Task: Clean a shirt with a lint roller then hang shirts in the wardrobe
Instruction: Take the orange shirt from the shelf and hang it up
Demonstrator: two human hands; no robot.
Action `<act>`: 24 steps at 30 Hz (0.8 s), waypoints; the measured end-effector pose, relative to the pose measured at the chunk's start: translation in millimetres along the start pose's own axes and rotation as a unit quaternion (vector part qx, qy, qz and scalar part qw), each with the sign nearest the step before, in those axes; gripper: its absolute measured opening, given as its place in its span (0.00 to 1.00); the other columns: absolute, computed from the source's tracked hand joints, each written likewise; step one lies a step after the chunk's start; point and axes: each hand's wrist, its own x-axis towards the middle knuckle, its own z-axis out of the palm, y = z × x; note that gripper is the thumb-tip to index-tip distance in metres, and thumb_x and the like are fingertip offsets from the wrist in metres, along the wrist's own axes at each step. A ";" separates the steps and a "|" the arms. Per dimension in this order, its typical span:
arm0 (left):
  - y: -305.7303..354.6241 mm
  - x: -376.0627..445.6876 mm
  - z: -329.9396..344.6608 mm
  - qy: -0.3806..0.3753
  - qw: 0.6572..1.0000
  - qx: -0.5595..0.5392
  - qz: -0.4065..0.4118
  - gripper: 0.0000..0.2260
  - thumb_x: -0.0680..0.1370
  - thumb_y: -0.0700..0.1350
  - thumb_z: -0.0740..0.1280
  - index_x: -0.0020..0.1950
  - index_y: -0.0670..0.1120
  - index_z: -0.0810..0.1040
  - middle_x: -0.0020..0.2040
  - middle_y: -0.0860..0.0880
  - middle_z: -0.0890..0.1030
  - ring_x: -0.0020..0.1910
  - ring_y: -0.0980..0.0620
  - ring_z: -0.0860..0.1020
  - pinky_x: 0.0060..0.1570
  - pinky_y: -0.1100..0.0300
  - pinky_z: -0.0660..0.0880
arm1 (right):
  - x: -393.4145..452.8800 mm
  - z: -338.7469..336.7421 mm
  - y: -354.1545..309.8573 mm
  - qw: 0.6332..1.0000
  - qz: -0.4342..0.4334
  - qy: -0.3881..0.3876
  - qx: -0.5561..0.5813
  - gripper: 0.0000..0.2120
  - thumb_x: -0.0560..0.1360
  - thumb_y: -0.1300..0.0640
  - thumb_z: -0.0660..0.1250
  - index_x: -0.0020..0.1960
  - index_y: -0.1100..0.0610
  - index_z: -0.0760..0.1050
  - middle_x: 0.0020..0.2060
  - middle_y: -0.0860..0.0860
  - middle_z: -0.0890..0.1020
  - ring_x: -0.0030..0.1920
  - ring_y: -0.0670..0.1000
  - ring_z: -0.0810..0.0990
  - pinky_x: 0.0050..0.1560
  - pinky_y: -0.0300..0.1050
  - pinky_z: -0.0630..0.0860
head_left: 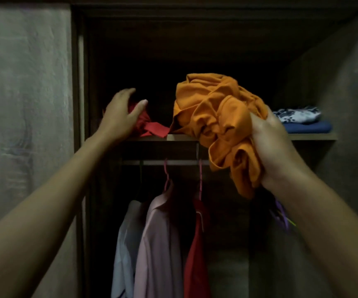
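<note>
Right hand (269,145), centre right of frame: clenched around a crumpled orange fabric shirt (219,123), which partly rests on the wooden wardrobe shelf (180,137). Left hand (121,117), centre left: fingers curled over a bunched red cloth garment (150,126) on that shelf. Below, lower centre: a pale pink hanging shirt (158,244).

Orange shirt (216,125): matt, crumpled cloth. Red garment (152,127): matt cloth. Shelf (182,137): matt wood-grain board. Rail (173,162): smooth, pale. Hanging pink shirt (158,244): smooth cloth with a faint sheen.
</note>
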 end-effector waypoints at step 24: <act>186.6 -267.9 24.6 -0.157 0.947 -0.254 -0.120 0.07 0.80 0.43 0.61 0.49 0.46 0.79 0.45 0.49 0.81 0.47 0.51 0.79 0.50 0.53 0.76 | -141.0 -110.0 37.8 0.916 0.347 -0.074 0.188 0.28 0.30 0.47 0.84 0.22 0.61 0.79 0.21 0.53 0.79 0.21 0.47 0.79 0.21 0.37 0.75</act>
